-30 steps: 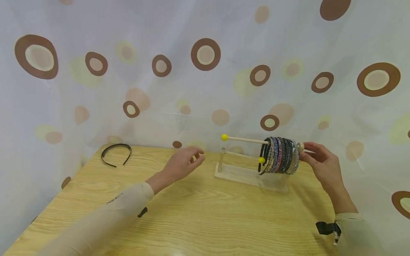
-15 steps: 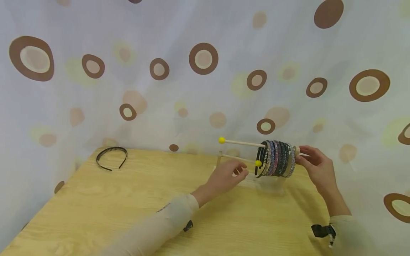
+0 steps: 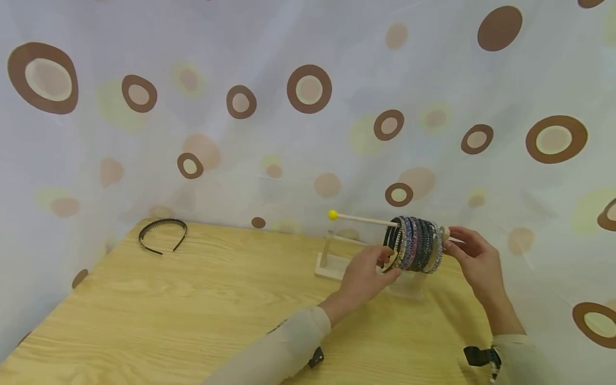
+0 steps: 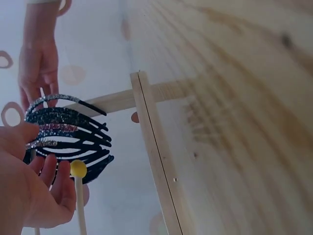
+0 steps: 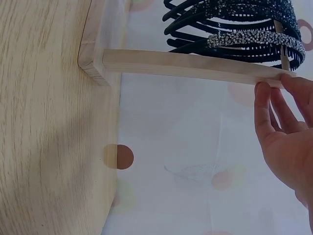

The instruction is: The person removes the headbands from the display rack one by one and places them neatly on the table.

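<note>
Headband rack: one hand steadying, one hand in among the bands

So the right hand (image 3: 478, 262) has the tip of the end upright (image 5: 186, 66) pinched between thumb and fingers, I'd guess to stop the wooden stand (image 3: 332, 264) shifting around. The left hand (image 3: 363, 275) is at the opposite end of the bunched headbands (image 3: 417, 246), fingers half curled by the yellow knob (image 4: 78, 168) of one rod; can't tell if it's actually gripping a band or just touching.

The stand is the closest thing to a container here: its rods carry the whole row, glittery ones plus plain black ones with teeth, all packed toward the right hand. The other yellow knob (image 3: 332, 215) caps a mostly bare rod (image 3: 368, 220), probably there so nothing slides off.

One loose black headband (image 3: 162, 221) lies by itself at the back left of the table (image 3: 192, 299), well apart from the rest
</note>
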`<state>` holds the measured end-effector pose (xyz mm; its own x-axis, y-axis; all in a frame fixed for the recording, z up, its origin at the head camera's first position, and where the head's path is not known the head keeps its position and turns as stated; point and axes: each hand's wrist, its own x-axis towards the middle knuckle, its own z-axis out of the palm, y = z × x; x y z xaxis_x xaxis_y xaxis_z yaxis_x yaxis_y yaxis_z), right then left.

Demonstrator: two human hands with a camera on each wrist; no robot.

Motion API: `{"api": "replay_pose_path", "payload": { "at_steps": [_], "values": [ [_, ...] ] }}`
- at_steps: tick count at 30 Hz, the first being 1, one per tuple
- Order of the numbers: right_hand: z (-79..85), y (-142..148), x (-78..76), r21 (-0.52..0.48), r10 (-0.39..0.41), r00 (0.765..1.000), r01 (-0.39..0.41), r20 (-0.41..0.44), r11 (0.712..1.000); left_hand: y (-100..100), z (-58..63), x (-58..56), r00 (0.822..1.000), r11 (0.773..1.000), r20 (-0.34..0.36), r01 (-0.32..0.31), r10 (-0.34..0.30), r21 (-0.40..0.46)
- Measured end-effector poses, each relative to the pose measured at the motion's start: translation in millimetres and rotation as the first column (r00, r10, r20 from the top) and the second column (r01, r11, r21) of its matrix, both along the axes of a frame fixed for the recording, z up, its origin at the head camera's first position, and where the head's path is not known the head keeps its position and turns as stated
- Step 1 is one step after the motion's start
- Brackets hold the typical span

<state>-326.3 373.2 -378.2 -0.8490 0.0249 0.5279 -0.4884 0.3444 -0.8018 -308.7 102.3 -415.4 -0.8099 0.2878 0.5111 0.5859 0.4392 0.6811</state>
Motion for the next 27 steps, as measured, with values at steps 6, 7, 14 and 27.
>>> {"api": "replay_pose_path", "payload": {
  "at_steps": [6,7,14,27],
  "values": [
    [2.8,-2.3,-1.3,0.003,-0.009,1.0,0.009,0.007,1.0,10.9,0.8,0.5,0.996,0.997,-0.046,-0.082,0.082,0.016],
    [2.9,-2.2,-1.2,0.008,-0.014,1.0,0.014,0.01,1.0,12.8,0.3,0.3,0.995,0.996,-0.046,-0.085,0.086,0.023],
    [1.4,-1.2,0.3,0.012,-0.012,1.0,0.011,0.016,1.0,25.1,0.7,-1.8,0.997,0.989,-0.046,-0.062,0.069,0.137],
    [3.7,0.2,-1.7,0.021,-0.012,1.0,0.012,0.016,1.0,19.9,5.9,-0.4,0.995,0.968,-0.097,-0.011,0.036,0.251]
  ]
}}
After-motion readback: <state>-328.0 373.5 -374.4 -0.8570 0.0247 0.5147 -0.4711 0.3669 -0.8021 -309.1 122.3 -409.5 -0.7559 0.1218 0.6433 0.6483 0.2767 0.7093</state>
